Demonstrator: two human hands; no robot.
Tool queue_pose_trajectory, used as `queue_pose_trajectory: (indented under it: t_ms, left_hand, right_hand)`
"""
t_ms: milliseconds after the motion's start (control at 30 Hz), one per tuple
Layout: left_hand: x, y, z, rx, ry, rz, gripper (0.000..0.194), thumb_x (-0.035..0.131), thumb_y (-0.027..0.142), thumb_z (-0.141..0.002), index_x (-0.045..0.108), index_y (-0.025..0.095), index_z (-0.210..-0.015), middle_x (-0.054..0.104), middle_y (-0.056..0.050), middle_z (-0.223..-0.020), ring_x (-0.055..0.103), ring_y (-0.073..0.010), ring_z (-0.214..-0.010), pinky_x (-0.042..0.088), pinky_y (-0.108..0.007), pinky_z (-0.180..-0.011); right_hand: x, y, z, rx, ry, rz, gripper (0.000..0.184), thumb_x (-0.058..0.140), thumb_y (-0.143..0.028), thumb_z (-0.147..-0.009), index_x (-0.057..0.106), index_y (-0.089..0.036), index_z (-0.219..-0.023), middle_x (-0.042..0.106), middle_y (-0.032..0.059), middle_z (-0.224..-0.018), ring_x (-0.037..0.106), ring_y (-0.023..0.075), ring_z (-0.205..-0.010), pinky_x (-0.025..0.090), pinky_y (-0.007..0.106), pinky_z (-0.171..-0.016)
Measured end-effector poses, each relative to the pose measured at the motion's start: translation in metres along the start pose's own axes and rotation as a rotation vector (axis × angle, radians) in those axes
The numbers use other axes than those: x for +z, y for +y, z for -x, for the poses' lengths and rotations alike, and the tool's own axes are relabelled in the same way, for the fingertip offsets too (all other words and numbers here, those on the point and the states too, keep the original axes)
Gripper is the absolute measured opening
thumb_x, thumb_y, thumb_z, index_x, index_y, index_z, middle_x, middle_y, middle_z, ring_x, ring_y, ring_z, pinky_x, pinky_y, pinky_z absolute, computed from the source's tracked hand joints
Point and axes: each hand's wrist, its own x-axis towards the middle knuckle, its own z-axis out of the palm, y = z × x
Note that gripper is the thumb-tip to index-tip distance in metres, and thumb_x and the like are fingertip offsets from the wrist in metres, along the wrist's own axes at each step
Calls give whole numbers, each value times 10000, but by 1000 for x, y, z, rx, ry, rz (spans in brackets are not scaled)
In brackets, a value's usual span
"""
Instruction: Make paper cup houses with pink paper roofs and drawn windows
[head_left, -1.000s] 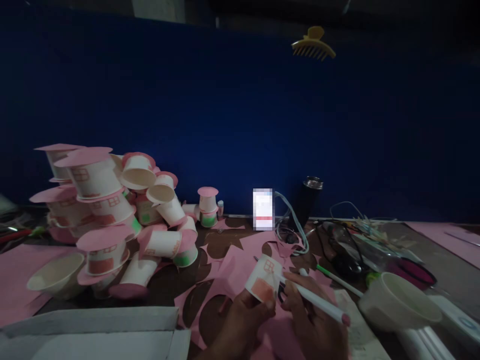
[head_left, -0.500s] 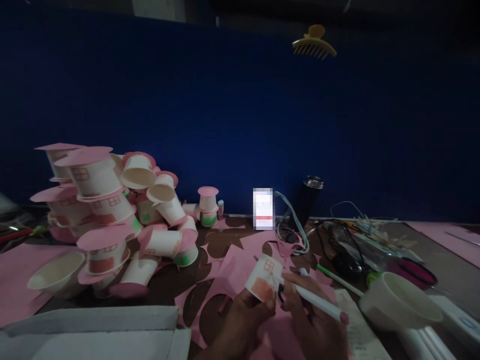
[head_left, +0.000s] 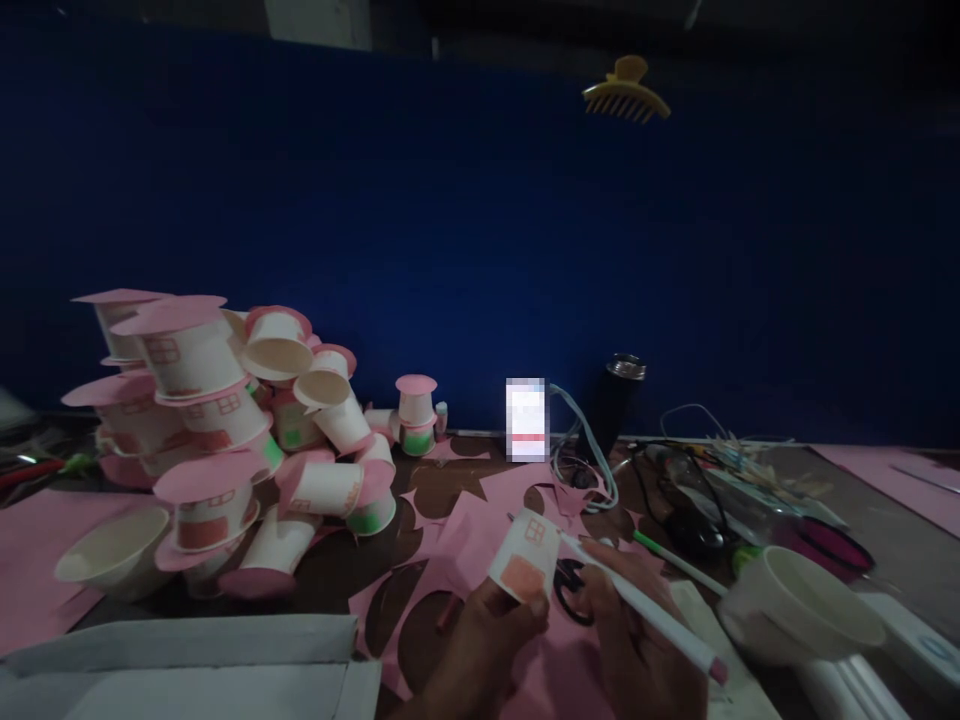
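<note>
A small white paper cup point(head_left: 541, 562), drawn with a red window and a solid red patch, is tilted in the grip of my left hand point(head_left: 491, 645). My right hand point(head_left: 637, 630) holds a white marker point(head_left: 652, 608) with a pink end cap, its tip close to the cup's right edge. Dark scissors handles point(head_left: 574, 592) show between the hands. Beneath them lie pink paper offcuts point(head_left: 469, 545) with round holes. To the left, paper cups with pink paper discs point(head_left: 206, 500) are piled up, several bearing red or green drawings.
A white paper bowl point(head_left: 116, 550) and an open white box point(head_left: 187, 690) occupy the left front. On the right are another white cup point(head_left: 802, 605), a green-ended marker point(head_left: 679, 560) and cables point(head_left: 600, 465). A lit phone point(head_left: 527, 420) and a black flask point(head_left: 616, 410) stand against the blue partition point(head_left: 450, 220).
My right hand has shifted slightly right, drawing the marker tip away from the cup's front and exposing more of the scissors handles. The cup has turned a little in my left hand.
</note>
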Motion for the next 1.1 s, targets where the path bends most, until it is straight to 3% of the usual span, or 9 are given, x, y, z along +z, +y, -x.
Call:
queue_pose_trajectory:
  t_ms: [200, 367, 500, 733, 867, 1100]
  left_hand:
    - [2, -1, 0, 12, 0, 11, 395, 835, 308, -607, 725, 135, -944, 692, -76, -822, 587, -195, -790, 408, -338, -827]
    - [5, -2, 0, 16, -50, 61, 506, 845, 354, -585, 719, 141, -1027, 710, -128, -966, 607, -289, -997, 393, -411, -946]
    - [8, 2, 2, 35, -74, 41, 514, 845, 366, -581, 721, 148, -1030, 713, -119, -956, 616, -287, -975, 395, -409, -941]
    - [13, 10, 7, 23, -61, -20, 448, 831, 373, -593, 728, 149, -967, 708, -88, -880, 606, -256, -897, 410, -369, -875]
    - [12, 8, 6, 36, -85, 1, 371, 817, 357, -624, 734, 144, -916, 702, -86, -845, 602, -234, -865, 411, -342, -840]
    - [10, 6, 6, 28, -52, -39, 450, 829, 377, -600, 729, 139, -969, 711, -97, -886, 611, -265, -916, 411, -367, -876]
  right_hand:
    - [1, 4, 5, 38, -94, -3, 204, 521, -226, -921, 614, -199, -1100, 674, 42, -781, 650, 156, -588, 571, 262, -533]
    - [2, 4, 7, 22, -118, 0, 220, 525, -230, -922, 615, -194, -1119, 705, 102, -950, 678, 168, -661, 592, 274, -562]
    - [3, 2, 5, 8, -117, 4, 219, 525, -209, -918, 623, -193, -1114, 723, 89, -924, 675, 162, -599, 597, 305, -607]
    - [4, -2, 1, -70, -71, 82, 185, 529, -216, -910, 643, -192, -1054, 721, 73, -890, 709, 208, -727, 589, 342, -700]
    - [5, -2, 0, -71, -80, 81, 171, 523, -218, -916, 645, -193, -1033, 718, 68, -877, 702, 195, -695, 590, 338, -707]
    - [5, -2, 2, -47, -93, 76, 156, 532, -216, -911, 638, -209, -1025, 718, 60, -905, 718, 211, -797, 591, 322, -701]
